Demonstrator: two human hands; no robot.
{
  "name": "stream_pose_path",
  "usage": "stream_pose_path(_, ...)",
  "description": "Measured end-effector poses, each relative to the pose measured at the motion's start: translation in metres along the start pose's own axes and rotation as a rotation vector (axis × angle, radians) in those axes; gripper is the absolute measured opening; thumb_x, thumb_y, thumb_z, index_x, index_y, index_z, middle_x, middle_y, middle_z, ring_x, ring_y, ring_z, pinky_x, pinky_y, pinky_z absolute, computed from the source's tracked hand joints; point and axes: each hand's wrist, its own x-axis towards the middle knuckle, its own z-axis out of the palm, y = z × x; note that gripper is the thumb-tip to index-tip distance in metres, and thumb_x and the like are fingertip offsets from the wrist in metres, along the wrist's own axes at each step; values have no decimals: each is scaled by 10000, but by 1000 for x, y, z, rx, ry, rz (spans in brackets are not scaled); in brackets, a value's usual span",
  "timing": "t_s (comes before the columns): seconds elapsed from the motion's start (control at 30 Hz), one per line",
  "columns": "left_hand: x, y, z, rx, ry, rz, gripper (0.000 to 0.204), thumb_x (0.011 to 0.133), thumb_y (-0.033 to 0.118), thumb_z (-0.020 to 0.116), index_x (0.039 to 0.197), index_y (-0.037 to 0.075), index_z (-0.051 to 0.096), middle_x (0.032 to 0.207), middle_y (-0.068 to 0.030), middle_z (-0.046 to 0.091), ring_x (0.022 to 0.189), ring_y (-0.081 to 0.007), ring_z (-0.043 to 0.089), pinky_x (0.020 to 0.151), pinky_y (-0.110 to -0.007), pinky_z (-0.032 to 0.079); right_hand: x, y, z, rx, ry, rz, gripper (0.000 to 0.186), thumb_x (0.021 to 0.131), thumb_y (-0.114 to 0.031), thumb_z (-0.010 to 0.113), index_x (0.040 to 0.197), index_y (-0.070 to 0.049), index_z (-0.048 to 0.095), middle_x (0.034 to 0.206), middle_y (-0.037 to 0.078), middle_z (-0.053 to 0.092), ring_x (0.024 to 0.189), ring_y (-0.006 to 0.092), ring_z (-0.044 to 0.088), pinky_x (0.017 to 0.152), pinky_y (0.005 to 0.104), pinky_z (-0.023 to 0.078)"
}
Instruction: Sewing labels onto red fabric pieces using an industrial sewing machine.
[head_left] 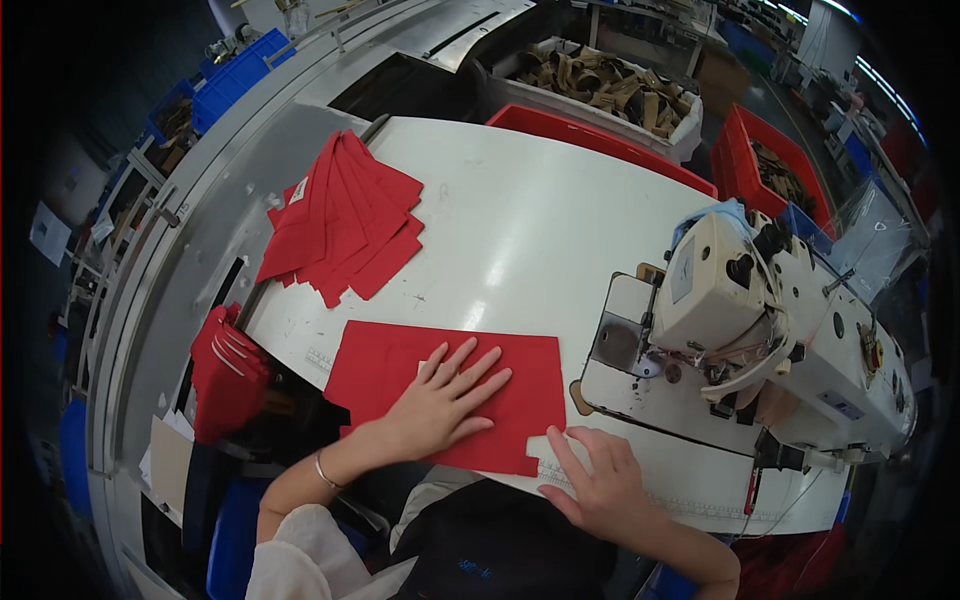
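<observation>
A red fabric piece lies flat on the white sewing table in front of me, with a notch at its lower right corner. My left hand rests on it, palm down and fingers spread, partly covering a small white patch. At the notch is my right hand, its index finger at the fabric edge and its thumb apart from it, holding nothing. Farther left, a fanned stack of red fabric pieces lies on the table, a white label on one of them.
A sewing machine stands at the right. Behind the table are a white bin of brown pieces and a red crate. More red fabric hangs at the left edge. A printed ruler strip runs along the front edge.
</observation>
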Motion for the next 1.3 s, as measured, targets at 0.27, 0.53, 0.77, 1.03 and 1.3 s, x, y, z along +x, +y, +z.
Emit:
stream_pose_path(0.27, 18, 15, 11, -208, 162, 139, 445, 925, 286, 548, 1335, 121, 494, 1396, -112, 443, 1300, -279, 397, 1083, -437, 299, -5, -26, 46, -50, -59, 119, 697, 809, -457, 633, 1268, 48, 489, 1341, 298, 401, 1267, 477, 363, 1035, 564, 309)
stream_pose_path(0.53, -139, -92, -30, -51, 1094, -779, 107, 795, 82, 700, 834, 25, 618, 861, -58, 600, 828, -194, 534, 717, -302, 419, -37, -27, 38, 209, 273, 320, 445, 832, -99, 522, 1242, 72, 493, 1277, 233, 462, 1181, 393, 430, 1007, 480, 328)
stream_pose_path(0.77, -231, -119, 0, 693, 846, -921, 415, 725, 138, 741, 1077, 46, 542, 1201, -114, 507, 1188, -314, 431, 1002, -415, 346, -34, -29, 41, 183, 331, 307, 355, 839, 15, 459, 1181, 76, 533, 1220, 194, 503, 1143, 355, 459, 969, 442, 360)
stream_pose_path(1.03, -241, -132, -12, 839, 646, -774, 465, 698, 174, 736, 1101, 54, 536, 1263, -107, 488, 1246, -313, 401, 1056, -465, 315, -34, -28, 45, 113, 353, 313, 309, 852, 36, 492, 1152, 55, 563, 1215, 186, 509, 1138, 351, 468, 961, 437, 370)
stream_pose_path(1.3, -243, -139, -8, 947, 621, -739, 429, 694, 188, 725, 1055, 56, 535, 1243, -112, 494, 1233, -312, 411, 1073, -493, 292, -33, -32, 45, 72, 346, 300, 303, 848, 53, 505, 1144, 53, 572, 1203, 188, 516, 1132, 350, 474, 952, 429, 380)
